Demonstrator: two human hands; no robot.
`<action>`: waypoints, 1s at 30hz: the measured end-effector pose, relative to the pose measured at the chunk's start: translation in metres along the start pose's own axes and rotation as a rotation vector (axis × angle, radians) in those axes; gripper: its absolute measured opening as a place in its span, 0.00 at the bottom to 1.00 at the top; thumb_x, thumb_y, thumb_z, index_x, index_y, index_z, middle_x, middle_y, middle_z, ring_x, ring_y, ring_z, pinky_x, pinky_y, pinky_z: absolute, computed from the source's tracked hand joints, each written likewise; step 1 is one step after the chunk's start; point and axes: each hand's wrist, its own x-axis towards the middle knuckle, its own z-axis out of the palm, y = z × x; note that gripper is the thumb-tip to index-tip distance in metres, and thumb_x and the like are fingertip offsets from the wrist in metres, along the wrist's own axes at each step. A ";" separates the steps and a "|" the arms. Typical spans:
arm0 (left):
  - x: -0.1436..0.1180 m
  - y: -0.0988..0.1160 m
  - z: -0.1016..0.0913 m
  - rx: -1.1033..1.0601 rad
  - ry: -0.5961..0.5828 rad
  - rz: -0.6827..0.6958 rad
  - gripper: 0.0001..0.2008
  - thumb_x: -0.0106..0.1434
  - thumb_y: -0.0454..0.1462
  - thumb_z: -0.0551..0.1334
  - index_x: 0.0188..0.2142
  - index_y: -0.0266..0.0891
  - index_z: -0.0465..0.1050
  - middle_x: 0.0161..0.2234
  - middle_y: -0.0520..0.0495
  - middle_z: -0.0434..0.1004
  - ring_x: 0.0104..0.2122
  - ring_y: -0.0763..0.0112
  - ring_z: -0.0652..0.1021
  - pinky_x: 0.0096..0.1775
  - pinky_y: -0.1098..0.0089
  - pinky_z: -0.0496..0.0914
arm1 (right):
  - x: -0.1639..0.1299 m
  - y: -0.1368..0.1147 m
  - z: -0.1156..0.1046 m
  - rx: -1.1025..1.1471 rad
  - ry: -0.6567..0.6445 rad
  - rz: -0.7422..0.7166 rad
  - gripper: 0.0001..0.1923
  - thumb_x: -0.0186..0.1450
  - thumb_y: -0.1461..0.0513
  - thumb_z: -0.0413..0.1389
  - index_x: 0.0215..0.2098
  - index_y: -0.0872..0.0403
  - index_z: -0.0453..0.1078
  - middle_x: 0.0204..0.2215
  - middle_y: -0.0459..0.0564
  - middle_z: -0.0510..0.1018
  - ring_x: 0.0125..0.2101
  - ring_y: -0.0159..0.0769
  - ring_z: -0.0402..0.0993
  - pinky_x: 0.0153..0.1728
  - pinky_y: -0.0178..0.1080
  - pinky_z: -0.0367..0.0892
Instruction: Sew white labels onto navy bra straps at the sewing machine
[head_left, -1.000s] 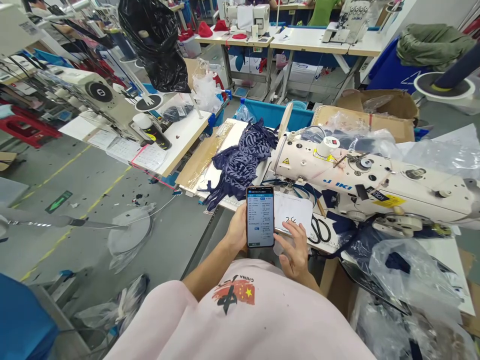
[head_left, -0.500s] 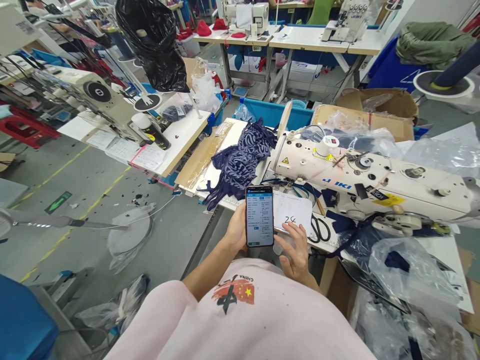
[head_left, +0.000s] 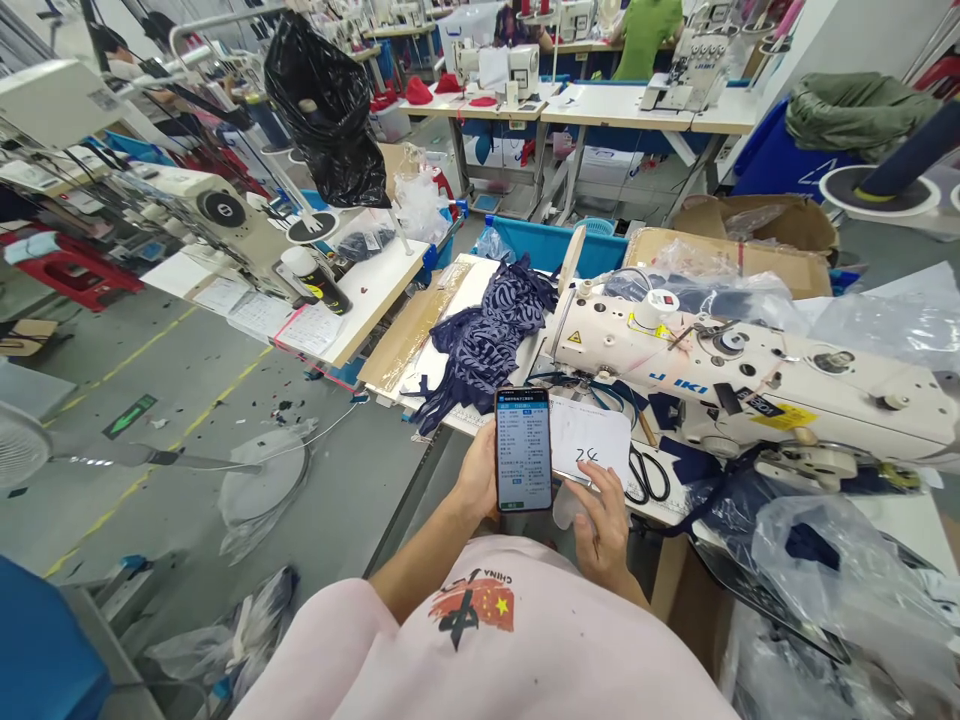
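My left hand (head_left: 478, 472) is closed round a smartphone (head_left: 523, 450), held upright with its lit screen toward me. Rows of text fill the screen. My right hand (head_left: 604, 520) is beside the phone, fingers apart and stretched over the lower edge of a white paper (head_left: 600, 435) with "24" written on it. Whether the fingertips touch the paper I cannot tell. Black-handled scissors (head_left: 649, 474) lie just right of the paper. Behind the phone is a pile of dark blue patterned fabric pieces (head_left: 484, 345) with straps.
A white JUKI sewing machine (head_left: 720, 365) takes up the right of the table. Clear plastic bags (head_left: 825, 540) lie in front of it. Another sewing machine (head_left: 217, 215) stands on a table at left, beside a black bag (head_left: 319, 110). A blue bin (head_left: 517, 237) is behind the fabric.
The view has tilted up slightly, so the whole scene sits lower and a little to the right. The left hand still holds the phone; the right hand remains by the paper.
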 end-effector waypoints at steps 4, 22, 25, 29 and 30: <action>-0.003 0.003 0.001 0.006 -0.015 -0.013 0.18 0.57 0.45 0.52 0.36 0.34 0.72 0.30 0.43 0.76 0.33 0.61 0.76 0.39 0.63 0.68 | -0.004 -0.002 0.006 -0.035 -0.108 -0.034 0.14 0.61 0.61 0.47 0.45 0.56 0.62 0.45 0.58 0.68 0.49 0.47 0.62 0.49 0.59 0.54; -0.009 0.009 -0.003 0.037 -0.089 0.017 0.20 0.59 0.45 0.50 0.35 0.32 0.73 0.29 0.41 0.76 0.32 0.60 0.76 0.38 0.62 0.68 | -0.002 -0.013 0.019 -0.058 -0.082 -0.052 0.11 0.60 0.66 0.52 0.42 0.56 0.62 0.43 0.58 0.70 0.46 0.44 0.65 0.49 0.57 0.55; -0.010 0.010 -0.004 0.020 -0.086 0.028 0.19 0.59 0.45 0.50 0.35 0.33 0.73 0.29 0.41 0.76 0.33 0.60 0.76 0.38 0.63 0.68 | 0.000 -0.013 0.020 -0.052 -0.069 -0.069 0.11 0.60 0.66 0.52 0.41 0.57 0.62 0.42 0.58 0.70 0.45 0.45 0.65 0.49 0.58 0.55; -0.010 0.011 -0.006 0.033 -0.092 0.036 0.20 0.60 0.45 0.49 0.35 0.32 0.72 0.30 0.41 0.76 0.32 0.60 0.76 0.38 0.62 0.68 | 0.001 -0.013 0.021 -0.053 -0.070 -0.079 0.11 0.59 0.66 0.52 0.41 0.57 0.62 0.42 0.59 0.70 0.45 0.45 0.65 0.49 0.58 0.55; -0.009 0.011 -0.007 0.037 -0.086 0.035 0.20 0.60 0.45 0.49 0.35 0.32 0.72 0.30 0.41 0.76 0.32 0.60 0.76 0.38 0.62 0.68 | 0.001 -0.012 0.021 -0.054 -0.071 -0.082 0.11 0.59 0.67 0.52 0.41 0.56 0.62 0.42 0.59 0.70 0.45 0.45 0.65 0.49 0.58 0.55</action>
